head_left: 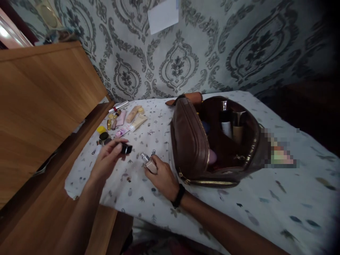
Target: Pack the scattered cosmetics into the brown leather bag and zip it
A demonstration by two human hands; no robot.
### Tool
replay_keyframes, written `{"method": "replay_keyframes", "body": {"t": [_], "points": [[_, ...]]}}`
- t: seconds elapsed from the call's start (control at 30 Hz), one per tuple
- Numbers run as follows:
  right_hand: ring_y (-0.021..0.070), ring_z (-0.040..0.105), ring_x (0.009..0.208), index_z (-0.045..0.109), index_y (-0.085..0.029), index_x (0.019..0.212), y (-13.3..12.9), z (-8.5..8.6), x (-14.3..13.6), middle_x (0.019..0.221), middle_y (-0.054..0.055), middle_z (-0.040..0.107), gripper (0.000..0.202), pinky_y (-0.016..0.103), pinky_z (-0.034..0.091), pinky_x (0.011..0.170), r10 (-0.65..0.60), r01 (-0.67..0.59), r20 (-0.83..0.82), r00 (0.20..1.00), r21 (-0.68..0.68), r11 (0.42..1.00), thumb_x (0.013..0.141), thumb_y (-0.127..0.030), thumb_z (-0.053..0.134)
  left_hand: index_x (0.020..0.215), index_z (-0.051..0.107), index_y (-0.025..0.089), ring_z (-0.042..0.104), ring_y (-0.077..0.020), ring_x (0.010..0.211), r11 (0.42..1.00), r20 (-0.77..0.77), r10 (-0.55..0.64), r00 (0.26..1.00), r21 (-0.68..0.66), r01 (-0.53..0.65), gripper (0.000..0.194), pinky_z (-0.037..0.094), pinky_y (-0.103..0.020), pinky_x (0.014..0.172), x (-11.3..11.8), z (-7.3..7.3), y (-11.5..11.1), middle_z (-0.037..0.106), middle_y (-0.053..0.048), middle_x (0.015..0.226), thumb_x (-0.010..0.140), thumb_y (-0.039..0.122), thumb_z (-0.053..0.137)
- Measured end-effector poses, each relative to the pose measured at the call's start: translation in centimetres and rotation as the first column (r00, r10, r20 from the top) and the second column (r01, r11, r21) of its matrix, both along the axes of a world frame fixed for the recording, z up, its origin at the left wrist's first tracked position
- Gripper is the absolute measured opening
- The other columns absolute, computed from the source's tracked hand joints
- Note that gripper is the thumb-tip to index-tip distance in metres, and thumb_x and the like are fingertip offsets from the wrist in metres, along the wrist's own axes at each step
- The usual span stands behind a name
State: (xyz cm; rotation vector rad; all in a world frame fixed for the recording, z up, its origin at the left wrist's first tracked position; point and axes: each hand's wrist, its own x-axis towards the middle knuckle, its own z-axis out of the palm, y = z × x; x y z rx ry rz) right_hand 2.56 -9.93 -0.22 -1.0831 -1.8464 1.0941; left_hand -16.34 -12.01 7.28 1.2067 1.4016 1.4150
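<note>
Pinching black cap (pixel 126 148) in left hand (pixel 107 160), at ten o'clock from small bottle (pixel 151 165); gripping bottle in curled right hand (pixel 164 178), with unzipped brown bag (pixel 189 138) at two o'clock from right hand.

At the back, there is a wall (pixel 177 65) with pale grey paper and dark ornaments of leaves and scrolls. High on it, one white sheet (pixel 163 17) hangs slightly tilted. On the left stands a large wooden panel (pixel 47 99), light brown, with visible grain. Over its top edge shows a crumpled bundle (pixel 61 35), which I cannot identify. A white cloth (pixel 265 212), printed with small leaves and plants, is spread below the wall. At right, a pixelated patch (pixel 283 157) hides its details.
</note>
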Motion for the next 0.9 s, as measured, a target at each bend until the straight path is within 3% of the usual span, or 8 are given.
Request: {"method": "replay_keyframes", "body": {"t": [0.2, 0.3, 0.43, 0.57, 0.7, 0.9], "points": [[0.0138, 0.049, 0.055, 0.041, -0.024, 0.072, 0.2, -0.1, -0.1, 0.060, -0.005, 0.049, 0.016, 0.023, 0.030, 0.054, 0.008, -0.008, -0.012, 1.000, -0.016, 1.000, 0.077, -0.024, 0.056, 0.097, 0.069, 0.016, 0.057, -0.0105, 0.064, 0.977, 0.249, -0.045, 0.967, -0.189, 0.095, 0.043, 0.045, -0.020, 0.054, 2.1, -2.8, -0.2, 0.064, -0.003, 0.082, 0.073, 0.051, 0.078], [0.0137, 0.048, 0.056, 0.040, -0.024, 0.072, 0.1, -0.2, -0.1, 0.061, -0.005, 0.049, 0.017, 0.023, 0.029, 0.055, 0.027, -0.028, 0.009, 1.000, 0.012, 1.000, 0.076, -0.020, 0.056, 0.095, 0.069, 0.016, 0.057, -0.0112, 0.066, 0.969, 0.269, -0.059, 0.961, -0.215, 0.119, 0.043, 0.046, -0.021, 0.056, 2.4, -3.3, -0.1, 0.064, -0.003, 0.083, 0.072, 0.051, 0.079], [0.0136, 0.048, 0.057, 0.039, -0.024, 0.072, 0.1, -0.2, -0.1, 0.062, -0.004, 0.049, 0.017, 0.024, 0.030, 0.057, 0.054, -0.054, 0.011, 0.999, 0.037, 0.998, 0.075, -0.016, 0.054, 0.096, 0.070, 0.016, 0.054, -0.0094, 0.065, 0.976, 0.177, -0.077, 0.981, -0.185, 0.110, 0.040, 0.045, -0.020, 0.058, 2.4, -3.2, 0.0, 0.062, -0.001, 0.080, 0.075, 0.049, 0.077], [0.0141, 0.050, 0.058, 0.042, -0.023, 0.074, 0.0, -0.2, 0.0, 0.063, -0.004, 0.052, 0.016, 0.023, 0.030, 0.057, 0.063, -0.064, 0.046, 0.997, 0.033, 0.997, 0.076, -0.015, 0.056, 0.101, 0.071, 0.018, 0.052, -0.0104, 0.065, 0.987, -0.022, -0.116, 0.993, -0.117, 0.112, 0.036, 0.041, -0.021, 0.057, 2.0, -2.6, -0.3, 0.062, -0.001, 0.078, 0.079, 0.045, 0.075], [0.0147, 0.051, 0.059, 0.046, -0.022, 0.076, 0.0, -0.3, -0.1, 0.064, -0.003, 0.053, 0.015, 0.024, 0.030, 0.058, 0.090, -0.096, 0.099, 0.991, 0.054, 0.994, 0.076, -0.013, 0.058, 0.108, 0.070, 0.018, 0.057, -0.0143, 0.078, 0.971, -0.229, -0.230, 0.946, -0.122, 0.207, 0.033, 0.045, -0.024, 0.068, 1.7, -1.7, -0.6, 0.066, -0.003, 0.088, 0.083, 0.040, 0.072], [0.0151, 0.050, 0.061, 0.047, -0.021, 0.079, -0.1, -0.3, 0.0, 0.066, -0.002, 0.053, 0.012, 0.024, 0.029, 0.059, 0.103, -0.106, 0.137, 0.985, 0.016, 0.994, 0.077, -0.013, 0.057, 0.108, 0.068, 0.016, 0.061, -0.0173, 0.088, 0.922, -0.299, -0.383, 0.874, -0.182, 0.342, 0.032, 0.048, -0.027, 0.082, 2.4, -1.2, -0.6, 0.068, -0.005, 0.094, 0.084, 0.036, 0.071]]}}
